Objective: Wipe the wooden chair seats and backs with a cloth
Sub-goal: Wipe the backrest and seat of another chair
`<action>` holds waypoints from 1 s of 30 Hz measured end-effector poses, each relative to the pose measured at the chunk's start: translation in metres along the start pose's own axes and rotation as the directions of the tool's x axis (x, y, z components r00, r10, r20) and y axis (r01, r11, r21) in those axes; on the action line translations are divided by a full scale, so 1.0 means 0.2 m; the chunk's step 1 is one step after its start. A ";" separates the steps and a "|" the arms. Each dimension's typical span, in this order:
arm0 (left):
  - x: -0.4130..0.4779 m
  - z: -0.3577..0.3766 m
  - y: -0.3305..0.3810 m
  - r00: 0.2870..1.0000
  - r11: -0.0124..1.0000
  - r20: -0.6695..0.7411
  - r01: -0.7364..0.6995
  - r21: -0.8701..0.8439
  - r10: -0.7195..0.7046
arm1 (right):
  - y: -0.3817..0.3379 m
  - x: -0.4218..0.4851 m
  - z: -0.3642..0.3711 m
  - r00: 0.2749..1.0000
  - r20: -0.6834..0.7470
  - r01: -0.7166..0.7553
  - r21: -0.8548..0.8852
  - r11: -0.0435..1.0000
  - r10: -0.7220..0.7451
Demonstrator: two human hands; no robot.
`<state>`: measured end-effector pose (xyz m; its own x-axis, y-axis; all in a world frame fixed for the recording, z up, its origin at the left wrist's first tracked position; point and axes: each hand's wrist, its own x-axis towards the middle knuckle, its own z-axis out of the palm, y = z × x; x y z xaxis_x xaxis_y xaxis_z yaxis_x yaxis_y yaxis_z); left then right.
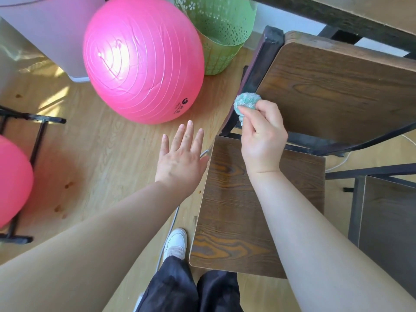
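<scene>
A dark wooden chair stands in front of me, its seat (234, 212) below and its back panel (337, 91) above, held in a black metal frame (261, 64). My right hand (263, 136) grips a bunched teal fluffy cloth (246, 103) and holds it against the left edge of the chair back, beside the frame post. My left hand (180, 158) hovers flat with fingers spread, just left of the seat's upper left corner, holding nothing.
A large pink exercise ball (141, 61) sits on the wood floor left of the chair, with a green perforated basket (220, 30) behind it. A second pink ball (11, 181) rests on a black rack at far left. Another chair (387, 221) stands at right; a table edge (337, 12) runs above.
</scene>
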<state>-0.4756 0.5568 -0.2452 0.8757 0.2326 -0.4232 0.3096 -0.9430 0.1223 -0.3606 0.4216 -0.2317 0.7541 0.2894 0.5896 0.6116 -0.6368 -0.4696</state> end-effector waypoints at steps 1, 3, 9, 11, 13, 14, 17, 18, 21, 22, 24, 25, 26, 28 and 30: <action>0.01 0.01 -0.01 1.000 1.000 0.002 0.002 0.000 -0.002 | 0.01 -0.01 0.01 1.000 0.000 -0.007 0.005 1.000 0.007; 0.02 0.03 -0.02 1.000 1.000 0.009 0.007 0.000 -0.007 | 0.02 -0.04 0.04 1.000 0.000 -0.027 0.015 1.000 0.027; 0.07 0.08 -0.05 1.000 1.000 0.013 0.023 0.000 -0.023 | 0.06 -0.11 0.11 0.993 0.010 -0.120 0.036 0.992 0.120; 0.07 0.10 -0.05 1.000 1.000 0.015 0.027 -0.006 -0.027 | 0.06 -0.13 0.13 0.989 0.004 -0.146 0.056 0.988 0.146; 0.08 0.12 -0.06 0.999 0.999 0.022 0.032 -0.012 -0.032 | 0.08 -0.16 0.15 0.985 0.009 -0.172 0.082 0.982 0.171; 0.08 0.13 -0.06 0.999 0.999 0.027 0.035 -0.014 -0.034 | 0.08 -0.18 0.16 0.982 0.019 -0.189 0.092 0.978 0.188; 0.08 0.16 -0.07 0.998 0.999 0.039 0.044 -0.025 -0.043 | 0.11 -0.24 0.20 0.970 0.060 -0.240 0.115 0.964 0.234; 0.07 0.17 -0.07 0.998 0.999 0.043 0.046 -0.027 -0.045 | 0.12 -0.27 0.22 0.964 0.072 -0.264 0.121 0.957 0.257; 0.07 0.20 -0.08 0.998 0.998 0.042 0.049 -0.031 -0.047 | 0.15 -0.34 0.27 0.927 0.112 -0.371 0.137 0.918 0.358; 0.07 0.21 -0.08 0.998 0.998 0.042 0.050 -0.031 -0.049 | 0.16 -0.36 0.30 0.912 0.129 -0.405 0.133 0.905 0.389; 0.06 0.22 -0.09 0.997 0.998 0.047 0.055 -0.030 -0.053 | 0.17 -0.38 0.34 0.862 0.170 -0.499 0.117 0.859 0.477; 0.06 0.23 -0.09 0.997 0.998 0.048 0.056 -0.031 -0.055 | 0.17 -0.39 0.36 0.827 0.192 -0.553 0.108 0.826 0.529; 0.06 0.23 -0.09 0.997 0.998 0.046 0.058 -0.031 -0.056 | 0.16 -0.39 0.37 0.792 0.214 -0.599 0.097 0.795 0.572; 0.05 0.24 -0.09 0.998 0.998 0.039 0.060 -0.033 -0.058 | 0.16 -0.39 0.38 0.723 0.278 -0.673 0.076 0.736 0.633; 0.04 0.24 -0.08 0.997 0.998 0.038 0.062 -0.032 -0.061 | 0.16 -0.37 0.37 0.644 0.353 -0.736 0.041 0.676 0.679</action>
<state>-0.4921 0.5629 -0.2940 0.8403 0.2803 -0.4641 0.3753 -0.9185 0.1247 -0.3799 0.4329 -0.3396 0.9852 0.0065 -0.1715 -0.1314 -0.6144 -0.7780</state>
